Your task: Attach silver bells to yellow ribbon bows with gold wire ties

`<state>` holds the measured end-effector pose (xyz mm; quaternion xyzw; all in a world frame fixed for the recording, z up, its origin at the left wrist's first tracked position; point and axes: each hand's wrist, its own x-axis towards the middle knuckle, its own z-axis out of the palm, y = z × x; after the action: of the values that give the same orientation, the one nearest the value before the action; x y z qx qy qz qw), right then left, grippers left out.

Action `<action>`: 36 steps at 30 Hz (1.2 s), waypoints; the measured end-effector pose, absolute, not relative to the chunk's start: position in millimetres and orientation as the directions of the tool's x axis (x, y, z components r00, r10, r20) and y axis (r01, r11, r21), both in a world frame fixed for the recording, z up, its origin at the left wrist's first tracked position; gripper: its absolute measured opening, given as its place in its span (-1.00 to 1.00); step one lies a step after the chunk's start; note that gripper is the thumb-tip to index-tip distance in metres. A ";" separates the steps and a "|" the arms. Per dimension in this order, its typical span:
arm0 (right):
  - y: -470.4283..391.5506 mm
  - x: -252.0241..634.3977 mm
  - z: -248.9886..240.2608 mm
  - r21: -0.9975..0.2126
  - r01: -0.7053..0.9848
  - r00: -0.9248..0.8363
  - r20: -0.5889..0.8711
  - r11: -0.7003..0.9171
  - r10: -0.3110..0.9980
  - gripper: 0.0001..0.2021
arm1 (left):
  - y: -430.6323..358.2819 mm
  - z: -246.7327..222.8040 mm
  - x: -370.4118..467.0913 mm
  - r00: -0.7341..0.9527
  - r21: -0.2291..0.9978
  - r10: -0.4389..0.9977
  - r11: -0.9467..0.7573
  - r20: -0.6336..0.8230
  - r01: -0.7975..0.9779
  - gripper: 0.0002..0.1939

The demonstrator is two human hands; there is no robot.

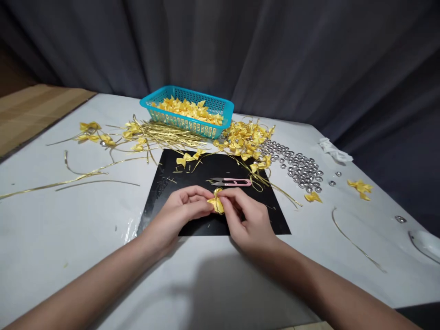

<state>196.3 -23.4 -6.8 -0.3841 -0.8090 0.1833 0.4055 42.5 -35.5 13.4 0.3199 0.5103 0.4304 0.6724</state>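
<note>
Saw striped tan covering (41, 110) beyond left edge of white table (85, 247). Noted long gold cords (82, 176) strewn across that side, one running out toward left edge. Toward far left corner, spotted loose yellow bows (90, 126), some with cord trailing. Next along, found bundle of gold strips (172, 134) close in front of teal basket (228, 112), the latter near back edge, before dark curtain (206, 41), and holding many more bows.

Marked black mat (278, 220) at middle of table. Over its near half, found left hand (178, 211) with thumb and fingers drawn together on left side of one small yellow bow (217, 206). Located that bow above mat, thin gold cord against it; could not tell exact wrap. Just behind, saw pink-handled snips (237, 182) lying on mat, blades to left. Found right hand (249, 217) pinched likewise on bow's right side.

Around mat's far right corner, recorded heap of bows and cords (245, 135). Beyond, noted spread of shiny silver pieces (304, 167); then crumpled white item (335, 150) by table's right edge. Nearer, saw single curved cord (357, 247) and, farthest right, white dish-like object (426, 245), partly out of view.
</note>
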 end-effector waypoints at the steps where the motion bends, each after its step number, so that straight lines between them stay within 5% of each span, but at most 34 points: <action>1: -23.1 196.3 -7.5 -0.613 0.461 -0.367 0.527 0.641 0.767 -0.87 | -36.1 14.6 43.2 0.128 0.851 0.895 0.446 -0.428 -0.278 -0.83; 36: -23.6 204.3 7.2 -0.468 0.458 -0.473 0.592 0.756 0.653 -0.83 | -31.2 2.8 41.9 0.060 0.903 0.947 0.319 -0.316 -0.287 -0.76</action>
<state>204.3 -23.6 7.2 -0.3270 -0.8492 0.1232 0.3959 41.9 -31.2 2.8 0.3352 0.4920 0.4774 0.6462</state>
